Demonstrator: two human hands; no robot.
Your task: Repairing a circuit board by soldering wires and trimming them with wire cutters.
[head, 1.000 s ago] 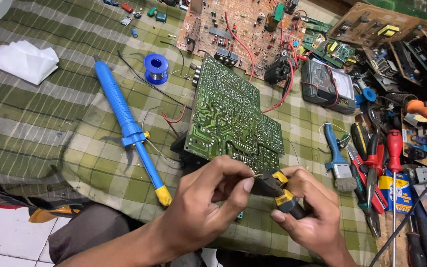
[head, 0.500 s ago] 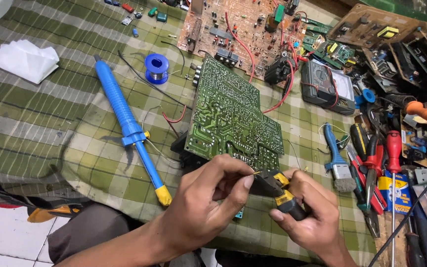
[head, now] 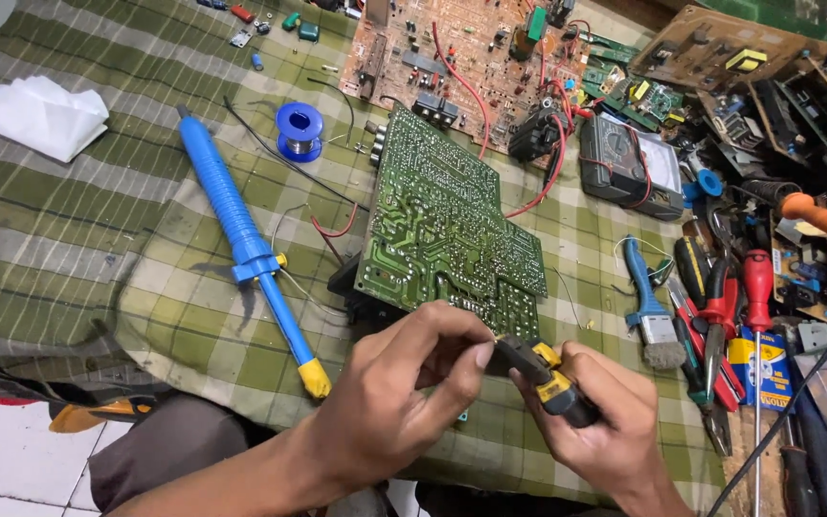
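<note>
Together the left hand (head: 390,412) and right hand (head: 600,421) grip a black-and-yellow tool (head: 543,376) beside the green circuit board (head: 442,230).

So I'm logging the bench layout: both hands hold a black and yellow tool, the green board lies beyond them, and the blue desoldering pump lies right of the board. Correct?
Not quite. The head view shows the blue desoldering pump left of the green board. The rest holds: the left hand and right hand hold the black and yellow tool.

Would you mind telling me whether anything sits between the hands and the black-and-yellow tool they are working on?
Nothing visible does: the right hand grips the black-and-yellow tool directly, and the left hand pinches its tip.
</note>
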